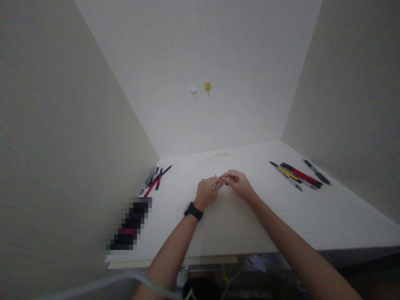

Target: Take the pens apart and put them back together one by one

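Both my hands meet over the middle of a white table. My left hand, with a black watch on its wrist, is closed around a thin pen part whose tip sticks out at the top. My right hand pinches the other end of a small pen with a red part showing between its fingers. The two hands touch each other. Most of the pen is hidden by my fingers.
A cluster of red, blue and black pens lies at the table's left by the wall. Another group of black, red and yellow pens lies at the right. A blurred dark object sits near the front left edge. Two small hooks hang on the back wall.
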A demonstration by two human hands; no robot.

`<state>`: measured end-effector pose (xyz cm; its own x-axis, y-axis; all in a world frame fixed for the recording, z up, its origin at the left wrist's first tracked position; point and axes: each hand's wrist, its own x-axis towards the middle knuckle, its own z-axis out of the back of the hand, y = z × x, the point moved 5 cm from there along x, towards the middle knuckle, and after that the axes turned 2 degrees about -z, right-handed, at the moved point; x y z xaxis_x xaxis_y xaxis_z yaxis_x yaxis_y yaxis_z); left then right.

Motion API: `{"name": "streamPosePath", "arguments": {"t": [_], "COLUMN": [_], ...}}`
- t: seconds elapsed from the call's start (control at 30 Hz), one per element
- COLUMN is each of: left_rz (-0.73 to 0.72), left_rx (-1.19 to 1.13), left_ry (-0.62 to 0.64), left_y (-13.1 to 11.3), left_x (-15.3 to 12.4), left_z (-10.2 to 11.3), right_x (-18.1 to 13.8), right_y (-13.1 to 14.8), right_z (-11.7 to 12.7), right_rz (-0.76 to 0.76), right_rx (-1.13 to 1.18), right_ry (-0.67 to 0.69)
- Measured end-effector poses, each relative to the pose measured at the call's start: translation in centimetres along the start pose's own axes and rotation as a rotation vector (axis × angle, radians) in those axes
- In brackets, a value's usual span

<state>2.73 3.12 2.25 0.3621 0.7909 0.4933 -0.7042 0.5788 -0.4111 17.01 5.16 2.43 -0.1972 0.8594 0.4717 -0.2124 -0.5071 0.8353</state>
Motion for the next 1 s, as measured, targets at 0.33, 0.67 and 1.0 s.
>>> {"name": "streamPosePath", "arguments": {"t": [0.33,0.67,1.0], "left_rz": [0.117,0.516,0.527], "left_rx": [-0.015,0.328,0.536], "left_ry": [-0.119,-0.212,-0.010], "left_y": [0.0,3.2,5.7], "left_x": [0.0,-0.9,-1.7], "left_z": [1.3,4.3,4.1], "right_x": [0.2,-0.4,-0.6], "right_y": [-1.4,-2.5,-3.3], "right_z": [1.3,4.5,4.0], "right_rz": [-0.113,-0.299,-0.350], "right_rx": [0.009,-0.714,-1.050], "right_ry": [-0.201,-0.307,0.009]}}
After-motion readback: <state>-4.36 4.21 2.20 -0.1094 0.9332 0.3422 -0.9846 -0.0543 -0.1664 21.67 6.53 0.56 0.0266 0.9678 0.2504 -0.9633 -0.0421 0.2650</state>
